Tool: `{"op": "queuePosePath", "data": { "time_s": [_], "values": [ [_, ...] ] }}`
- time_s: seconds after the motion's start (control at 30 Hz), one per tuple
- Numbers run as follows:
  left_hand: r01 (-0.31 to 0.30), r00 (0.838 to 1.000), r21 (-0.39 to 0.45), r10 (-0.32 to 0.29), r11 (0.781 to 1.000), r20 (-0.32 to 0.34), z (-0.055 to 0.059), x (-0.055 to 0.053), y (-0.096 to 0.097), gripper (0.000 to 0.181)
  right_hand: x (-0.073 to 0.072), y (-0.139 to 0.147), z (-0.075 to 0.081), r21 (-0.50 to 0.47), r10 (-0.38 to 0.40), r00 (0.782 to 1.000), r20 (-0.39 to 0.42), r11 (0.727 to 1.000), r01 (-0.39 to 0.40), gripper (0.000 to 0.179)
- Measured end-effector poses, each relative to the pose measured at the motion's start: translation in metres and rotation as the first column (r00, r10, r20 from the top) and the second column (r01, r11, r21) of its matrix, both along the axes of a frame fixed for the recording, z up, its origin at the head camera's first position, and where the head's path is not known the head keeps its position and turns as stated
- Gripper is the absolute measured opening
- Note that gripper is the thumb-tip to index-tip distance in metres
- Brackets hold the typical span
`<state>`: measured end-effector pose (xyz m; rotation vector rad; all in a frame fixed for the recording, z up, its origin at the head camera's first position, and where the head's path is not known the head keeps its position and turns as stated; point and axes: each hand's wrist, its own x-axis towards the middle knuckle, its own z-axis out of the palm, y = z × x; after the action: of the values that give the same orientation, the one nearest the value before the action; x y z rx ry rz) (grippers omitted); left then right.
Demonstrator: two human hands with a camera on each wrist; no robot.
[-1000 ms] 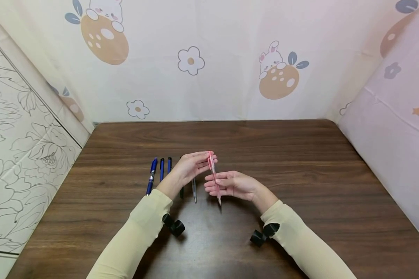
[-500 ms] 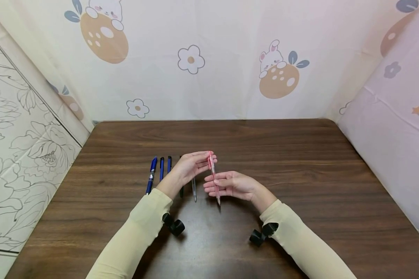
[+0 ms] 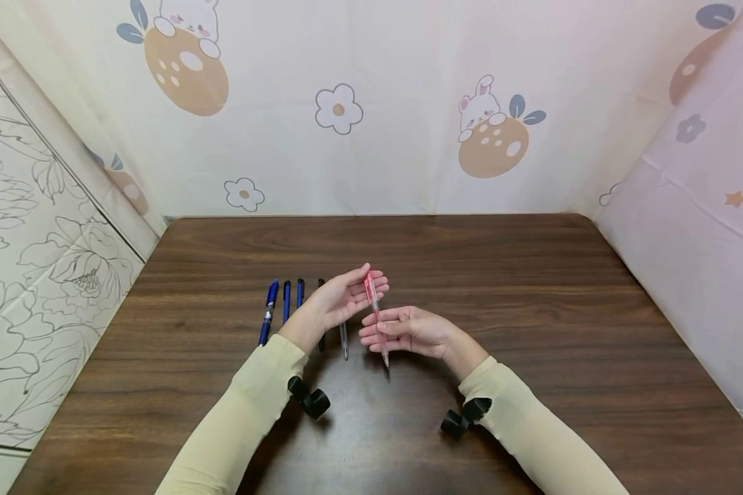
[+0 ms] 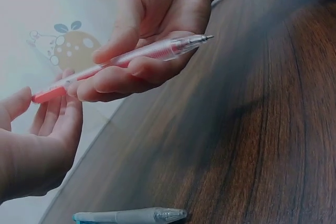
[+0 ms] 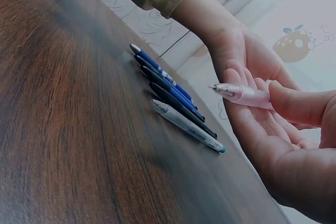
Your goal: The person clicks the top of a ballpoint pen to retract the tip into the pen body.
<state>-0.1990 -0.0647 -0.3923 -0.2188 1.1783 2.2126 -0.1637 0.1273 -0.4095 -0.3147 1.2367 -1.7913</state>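
A clear pink-red click pen [image 3: 373, 300] is held aloft, tilted, with its tip toward the front. My right hand [image 3: 417, 331] pinches its lower barrel between thumb and fingers. At the upper end, my left hand [image 3: 347, 295] has its thumb by the red push button and its fingers extended behind the barrel. In the left wrist view, the metal point of the pen [image 4: 157, 51] sticks out past the right hand. On the table below the left hand lies a clear pen [image 5: 186, 124] with a teal end. Beside it is a dark pen [image 5: 181, 109].
Several pens lie in a row left of the hands, among them a blue pen [image 3: 269, 313] with a white band and a slimmer blue pen [image 3: 287, 300]. They rest on a brown wooden table [image 3: 501, 275]. A patterned curtain [image 3: 396, 158] hangs behind its far edge.
The left hand's thumb has lifted toward the pen's end and its fingers have spread out. The pen and right hand have shifted slightly left; the pens on the table have stayed put.
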Motion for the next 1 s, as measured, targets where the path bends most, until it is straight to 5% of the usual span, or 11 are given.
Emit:
{"op": "queuePosePath", "data": {
  "time_s": [0.57,1.0],
  "values": [
    [0.091,0.995,0.004,-0.091,0.996,0.052,0.0016,0.002,-0.0039,0.055,0.0047,-0.0028,-0.0027,0.034,-0.049,0.998,-0.044,0.998,0.05,0.039],
    [0.072,0.995,0.021,-0.073,0.997,0.069,0.0024,0.0006,-0.0038,0.05,0.0041,-0.002,-0.0006,0.032,-0.055,0.998,-0.015,0.998,0.055,0.029]
  ]
}}
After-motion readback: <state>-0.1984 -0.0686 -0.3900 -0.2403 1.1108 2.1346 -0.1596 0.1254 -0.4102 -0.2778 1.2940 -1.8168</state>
